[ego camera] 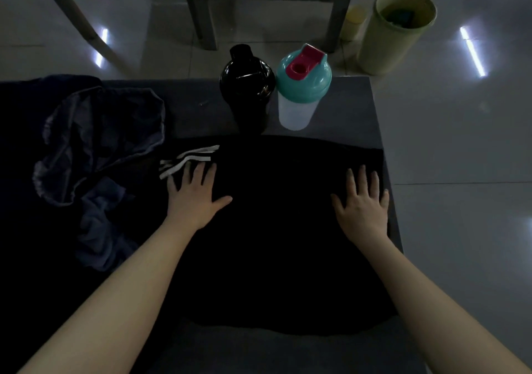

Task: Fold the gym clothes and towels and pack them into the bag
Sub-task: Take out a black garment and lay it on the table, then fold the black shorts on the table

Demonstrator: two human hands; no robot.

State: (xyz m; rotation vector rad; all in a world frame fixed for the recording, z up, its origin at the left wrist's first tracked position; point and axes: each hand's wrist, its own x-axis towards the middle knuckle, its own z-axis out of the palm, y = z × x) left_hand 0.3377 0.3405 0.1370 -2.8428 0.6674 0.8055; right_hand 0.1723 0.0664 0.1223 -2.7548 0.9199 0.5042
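Note:
A black garment point(276, 229) lies spread flat on the dark grey table point(345, 105), with white stripes point(188, 159) showing at its upper left edge. My left hand point(195, 198) rests palm down on the garment's left part, fingers spread, just below the stripes. My right hand point(364, 203) lies flat on its right part near the table's right edge. A crumpled dark blue cloth point(100, 154) is heaped to the left of the garment. No bag is in view.
A black bottle point(247, 88) and a clear shaker with a teal lid point(302, 88) stand at the table's far edge. On the tiled floor beyond are chair legs point(201, 13) and a yellow-green bin point(394, 30).

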